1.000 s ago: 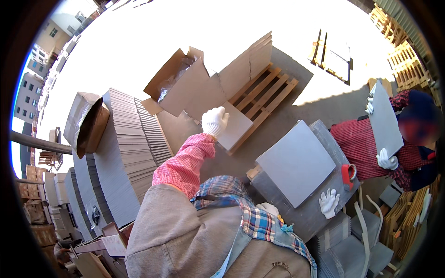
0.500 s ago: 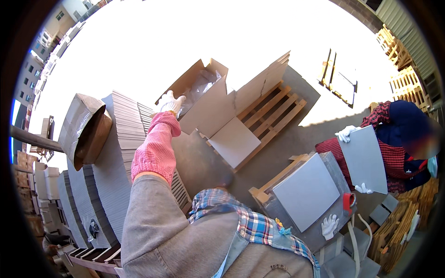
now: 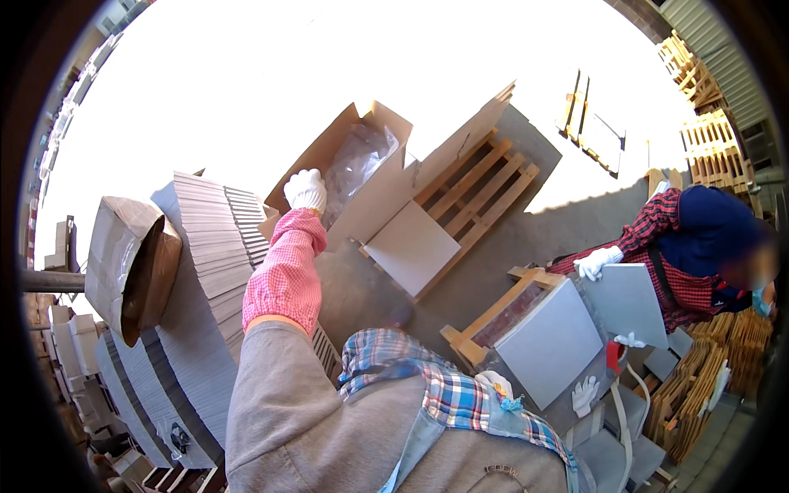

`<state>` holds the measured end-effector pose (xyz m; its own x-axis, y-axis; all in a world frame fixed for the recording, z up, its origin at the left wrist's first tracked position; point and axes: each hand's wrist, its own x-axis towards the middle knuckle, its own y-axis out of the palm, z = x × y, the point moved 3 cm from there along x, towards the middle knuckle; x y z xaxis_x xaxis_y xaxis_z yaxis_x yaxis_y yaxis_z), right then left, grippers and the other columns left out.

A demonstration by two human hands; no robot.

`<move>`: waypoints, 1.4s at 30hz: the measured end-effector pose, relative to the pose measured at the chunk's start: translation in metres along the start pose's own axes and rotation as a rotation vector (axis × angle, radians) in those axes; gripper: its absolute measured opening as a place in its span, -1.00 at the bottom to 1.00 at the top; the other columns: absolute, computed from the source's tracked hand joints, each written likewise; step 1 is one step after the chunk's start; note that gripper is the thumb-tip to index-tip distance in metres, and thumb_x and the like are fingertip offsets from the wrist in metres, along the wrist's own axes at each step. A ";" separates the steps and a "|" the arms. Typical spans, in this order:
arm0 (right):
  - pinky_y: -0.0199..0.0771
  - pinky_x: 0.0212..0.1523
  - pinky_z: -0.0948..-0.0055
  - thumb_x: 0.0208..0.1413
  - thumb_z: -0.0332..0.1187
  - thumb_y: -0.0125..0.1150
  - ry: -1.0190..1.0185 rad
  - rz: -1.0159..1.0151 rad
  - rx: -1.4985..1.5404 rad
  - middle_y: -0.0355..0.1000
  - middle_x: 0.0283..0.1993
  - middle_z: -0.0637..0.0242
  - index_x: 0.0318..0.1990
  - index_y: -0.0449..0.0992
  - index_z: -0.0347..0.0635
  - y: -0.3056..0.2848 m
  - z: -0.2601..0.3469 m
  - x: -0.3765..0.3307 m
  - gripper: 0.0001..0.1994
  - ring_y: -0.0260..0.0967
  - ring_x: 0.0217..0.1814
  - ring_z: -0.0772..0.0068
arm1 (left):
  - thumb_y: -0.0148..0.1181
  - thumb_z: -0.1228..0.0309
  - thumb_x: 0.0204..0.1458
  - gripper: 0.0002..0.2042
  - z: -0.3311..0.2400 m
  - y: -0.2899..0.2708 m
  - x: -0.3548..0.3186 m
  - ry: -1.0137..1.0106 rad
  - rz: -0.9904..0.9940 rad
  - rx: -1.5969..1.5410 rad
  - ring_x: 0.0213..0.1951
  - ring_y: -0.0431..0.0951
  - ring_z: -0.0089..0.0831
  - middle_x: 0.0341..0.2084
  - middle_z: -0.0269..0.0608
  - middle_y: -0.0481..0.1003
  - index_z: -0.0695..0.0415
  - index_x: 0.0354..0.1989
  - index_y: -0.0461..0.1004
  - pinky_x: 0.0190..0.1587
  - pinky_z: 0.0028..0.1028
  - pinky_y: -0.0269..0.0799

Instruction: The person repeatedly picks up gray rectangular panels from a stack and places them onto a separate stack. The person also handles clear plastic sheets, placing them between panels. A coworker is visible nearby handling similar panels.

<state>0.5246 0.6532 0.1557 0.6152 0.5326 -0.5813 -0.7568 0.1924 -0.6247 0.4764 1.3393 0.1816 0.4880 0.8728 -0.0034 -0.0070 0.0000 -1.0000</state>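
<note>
My left hand (image 3: 306, 191), in a white glove with a pink checked sleeve, is closed into a fist at the left end of an open cardboard box (image 3: 370, 205). Whatever its fingers hold, if anything, is hidden. Clear plastic film (image 3: 359, 164) lies crumpled inside the box, just right of the fist. A bit of white glove, my right hand (image 3: 495, 381), shows beside my plaid apron, its fingers mostly hidden. Nearest to it is a pale grey panel (image 3: 551, 345) lying on a pallet. Another light panel (image 3: 412, 248) lies by the box on a wooden pallet (image 3: 481, 197).
At right, a co-worker (image 3: 657, 246) in white gloves holds a grey panel (image 3: 629, 304) tilted. A loose white glove (image 3: 584, 396) and a red tape roll (image 3: 615, 357) lie near the panel. Stacked grey sheets (image 3: 193, 271) stand at left, beside a crumpled carton (image 3: 131, 263).
My left hand has gone from spread fingers to a fist at the box. My right glove has come into sight. The co-worker has lowered the grey panel toward the pallet.
</note>
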 end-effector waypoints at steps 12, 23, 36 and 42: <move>0.56 -0.25 0.34 0.27 -0.15 0.22 0.051 -0.107 0.191 0.61 -0.33 0.18 -0.01 0.65 -0.21 -0.051 0.096 0.065 -0.67 0.56 -0.32 0.41 | 0.28 -0.38 -0.01 -0.04 0.018 -0.055 -0.042 -0.413 0.337 -0.218 0.25 0.51 0.01 0.21 0.07 0.50 0.22 0.34 0.35 0.24 -0.06 0.44; 0.58 -0.20 0.35 0.28 -0.14 0.24 0.034 -0.097 0.139 0.64 -0.25 0.18 0.02 0.64 -0.21 -0.037 0.091 0.045 -0.65 0.59 -0.29 0.39 | 0.23 0.17 0.23 -0.66 0.025 -0.019 -0.045 -0.089 -0.013 -0.920 -0.33 0.63 -0.17 -0.36 -0.05 0.67 0.24 -0.20 0.70 -0.18 -0.27 0.51; 0.47 0.31 0.17 0.31 0.35 0.05 -0.050 0.078 1.131 0.36 0.37 -0.15 0.48 0.20 -0.28 -0.089 0.253 0.084 -0.10 0.41 0.36 -0.01 | 0.26 0.35 0.29 -0.78 -0.132 -0.167 -0.174 0.429 0.448 -1.471 -0.37 0.40 -0.66 -0.42 -0.42 0.50 0.31 -0.22 0.62 -0.32 -0.57 0.36; -0.12 0.62 -0.05 0.34 0.38 -0.09 0.041 0.359 1.921 -0.09 0.67 0.09 0.62 -0.10 -0.07 -0.082 0.181 0.122 -0.07 -0.17 0.70 0.01 | 0.30 0.32 0.28 -0.79 -0.196 -0.168 -0.263 0.749 0.870 -1.363 -0.40 0.49 -0.58 -0.44 -0.32 0.55 0.25 -0.25 0.62 -0.36 -0.52 0.44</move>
<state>0.6214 0.8512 0.2300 0.3857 0.7341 -0.5589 -0.0062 0.6079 0.7940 0.5199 1.0143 0.3497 0.9954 0.0132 -0.0952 0.0129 -0.9999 -0.0041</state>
